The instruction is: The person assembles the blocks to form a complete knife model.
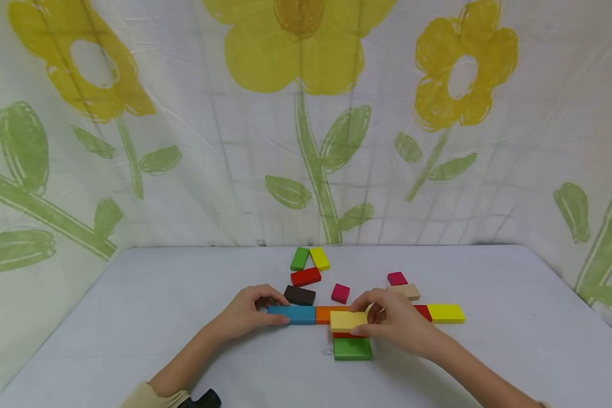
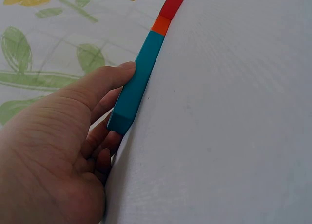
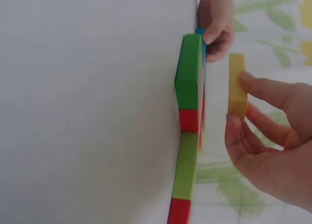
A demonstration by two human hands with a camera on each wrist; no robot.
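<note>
Flower-printed cloth (image 1: 257, 62) backs the white counter (image 1: 132, 317). Left grip (image 1: 252, 309) is clamped on the blue block (image 1: 297, 315) resting there; right grip (image 1: 400, 320) pinches the pale yellow block (image 1: 344, 322), raised clear of the green block (image 1: 353, 349). Probably best: keep blue still, lower yellow level, knock no neighbours.

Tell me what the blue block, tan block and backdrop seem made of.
Blue block: probably painted wood, smooth, satin; even color, crisp edges.
Tan block: perhaps bare wood, matte; wood-like color, grain unclear.
Backdrop: thin fabric or plastic sheet, slight sheen; creases show.
</note>
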